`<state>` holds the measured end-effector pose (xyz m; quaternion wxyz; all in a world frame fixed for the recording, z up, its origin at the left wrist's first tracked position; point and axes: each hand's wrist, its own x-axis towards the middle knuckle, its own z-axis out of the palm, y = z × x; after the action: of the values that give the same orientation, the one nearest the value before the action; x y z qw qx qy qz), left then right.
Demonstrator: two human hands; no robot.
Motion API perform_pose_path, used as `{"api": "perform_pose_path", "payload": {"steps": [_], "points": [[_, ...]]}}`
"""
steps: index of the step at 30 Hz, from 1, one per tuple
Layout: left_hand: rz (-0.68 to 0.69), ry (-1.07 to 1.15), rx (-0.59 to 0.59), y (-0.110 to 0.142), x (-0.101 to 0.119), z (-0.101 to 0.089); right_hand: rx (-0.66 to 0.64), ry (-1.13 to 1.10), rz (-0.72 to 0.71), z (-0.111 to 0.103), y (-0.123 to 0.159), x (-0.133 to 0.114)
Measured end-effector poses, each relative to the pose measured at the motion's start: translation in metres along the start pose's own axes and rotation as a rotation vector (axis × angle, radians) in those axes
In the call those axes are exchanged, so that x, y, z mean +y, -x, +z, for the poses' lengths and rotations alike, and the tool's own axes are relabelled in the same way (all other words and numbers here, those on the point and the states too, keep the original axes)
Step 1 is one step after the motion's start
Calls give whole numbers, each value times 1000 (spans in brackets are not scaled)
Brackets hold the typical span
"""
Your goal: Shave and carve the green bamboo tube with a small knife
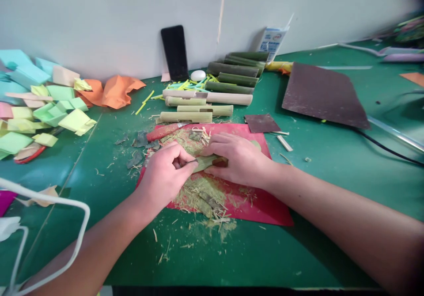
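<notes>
A short, pale green bamboo tube [204, 162] with a notch cut in its side lies between my hands, over a red sheet [265, 207]. My right hand [236, 159] is closed around its right part, fingers over the top and thumb below. At the tube's left end, my left hand [168, 168] pinches a thin dark piece that looks like sandpaper, pressed against the bamboo; most of it is hidden by the fingers. Green dust and shavings [205, 194] cover the sheet under the hands. Just behind the left hand rests a red-handled knife [164, 131].
Several bamboo pieces [228, 98] are lined up behind the sheet. A phone [175, 53] leans on the wall. Dark sandpaper-like sheets [324, 95] lie to the right, folded coloured papers [46, 106] to the left. A white cable-like loop [86, 218] stands near my left forearm.
</notes>
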<state>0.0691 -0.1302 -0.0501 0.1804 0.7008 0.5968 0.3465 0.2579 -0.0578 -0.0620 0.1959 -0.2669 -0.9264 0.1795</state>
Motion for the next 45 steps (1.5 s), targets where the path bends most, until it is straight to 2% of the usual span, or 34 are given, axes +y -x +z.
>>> {"api": "perform_pose_path", "payload": {"steps": [6,12,17,23,27,31,35,37,42,45], "points": [[-56,-55,-29,2,-1,-7,-10,-5,-1,0,0,1],[65,-59,-14,-1,1,-3,20,-2,-2,-1,0,-1],[6,-88,-49,0,1,-9,1,-3,-1,-1,0,0],[93,-13,-10,-4,-1,4,-6,13,-9,-1,-1,0],[12,89,26,-3,-4,5,-11,43,-39,0,-1,-3],[-16,160,124,-4,-6,3,-14,103,-63,-1,-1,-11],[35,146,168,-4,-10,1,23,166,-43,-16,-2,-14],[62,131,182,-3,-13,0,31,233,19,-28,-3,-10],[79,110,212,-3,-15,-4,-72,316,168,-54,9,5],[96,109,224,-3,-15,-5,-135,348,164,-60,24,13]]}}
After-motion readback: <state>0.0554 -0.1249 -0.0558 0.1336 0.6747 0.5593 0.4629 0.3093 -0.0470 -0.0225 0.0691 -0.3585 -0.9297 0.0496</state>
